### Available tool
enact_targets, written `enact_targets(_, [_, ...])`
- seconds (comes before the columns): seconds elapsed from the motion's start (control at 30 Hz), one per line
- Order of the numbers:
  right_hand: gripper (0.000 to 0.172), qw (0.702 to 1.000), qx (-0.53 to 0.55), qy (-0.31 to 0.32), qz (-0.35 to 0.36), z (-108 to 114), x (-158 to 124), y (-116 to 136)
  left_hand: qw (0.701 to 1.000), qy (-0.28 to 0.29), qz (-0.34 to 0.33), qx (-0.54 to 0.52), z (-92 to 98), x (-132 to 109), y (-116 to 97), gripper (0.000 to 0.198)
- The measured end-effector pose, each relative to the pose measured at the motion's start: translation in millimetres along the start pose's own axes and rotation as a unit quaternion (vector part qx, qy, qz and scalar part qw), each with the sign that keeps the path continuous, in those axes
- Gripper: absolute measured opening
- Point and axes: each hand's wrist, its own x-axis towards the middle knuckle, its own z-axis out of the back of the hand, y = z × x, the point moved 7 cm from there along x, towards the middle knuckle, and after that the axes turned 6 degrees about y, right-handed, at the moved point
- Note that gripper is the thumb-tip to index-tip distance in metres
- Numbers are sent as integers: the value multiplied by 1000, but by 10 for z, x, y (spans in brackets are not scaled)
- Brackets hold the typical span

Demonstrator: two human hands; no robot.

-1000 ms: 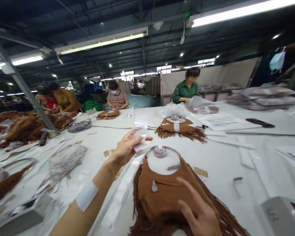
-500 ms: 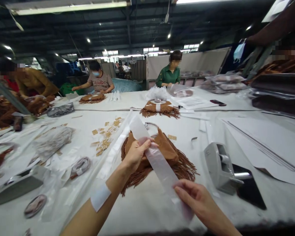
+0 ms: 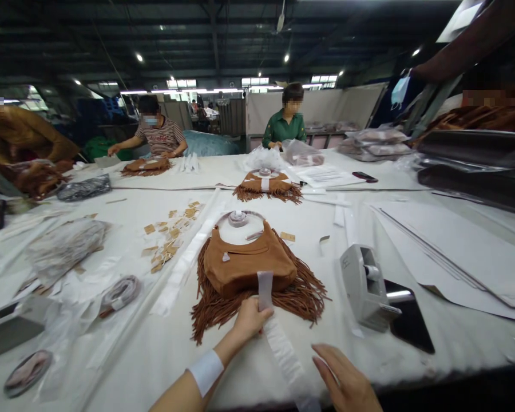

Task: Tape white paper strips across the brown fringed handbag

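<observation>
A brown fringed handbag [image 3: 249, 260] lies on the white-covered table in front of me, its strap looped at the top around a wrapped coil. My left hand [image 3: 251, 320] pinches a translucent plastic strip [image 3: 281, 349] just below the bag. The strip's upper end overlaps the bag's lower edge, and its other end trails down toward the table's front edge. To the right of the strip, my right hand [image 3: 343, 375] is apart from it, fingers stretched and thumb separated. A white patch [image 3: 206, 372] is around my left wrist.
A grey tape dispenser [image 3: 364, 286] stands right of the bag beside a dark tablet [image 3: 409, 320]. Small tan tags [image 3: 171, 234] lie scattered left. Another fringed bag [image 3: 268, 186] sits farther back. Several people work around the table, one in a green shirt [image 3: 285, 126].
My left hand has drawn the strip down from across the bag to its lower edge, uncovering the bag's front. My right hand has let go of the strip and moved slightly lower.
</observation>
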Motion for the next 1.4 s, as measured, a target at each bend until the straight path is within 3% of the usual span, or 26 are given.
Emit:
enact_targets(0.07, [30,995,-12,-45,87,-105,415,229,999,-20,-9,41,108,-49,-16,21])
enact_targets(0.2, [40,983,-49,21,177,-740,861,421,979,-116,-21,168,422,-307,14,32])
enact_targets(0.3, [48,971,-89,75,207,-1125,831,367,914,-187,-26,359,537,-490,76,42])
enact_targets(0.37, [50,967,-99,91,214,-1227,765,307,877,-212,0,431,554,-537,173,45])
enact_targets(0.5, [50,958,-120,111,233,-1232,723,300,854,-221,64,466,601,-480,327,45])
enact_targets(0.73, [49,948,-152,172,222,-1271,890,357,896,-59,57,435,672,-149,456,35])
enact_targets(0.87, [50,949,-155,166,219,-1281,887,365,916,-10,31,401,750,-40,500,36])
enact_targets(1.0, [55,950,-157,159,217,-1310,735,432,944,18,-17,330,899,55,415,34])
enact_targets(1.13, [60,956,-156,161,191,-1359,625,535,968,18,-76,240,1096,140,193,31])
enact_targets(1.4, [58,970,-144,148,128,-1569,828,614,985,6,-89,147,1333,171,-129,33])
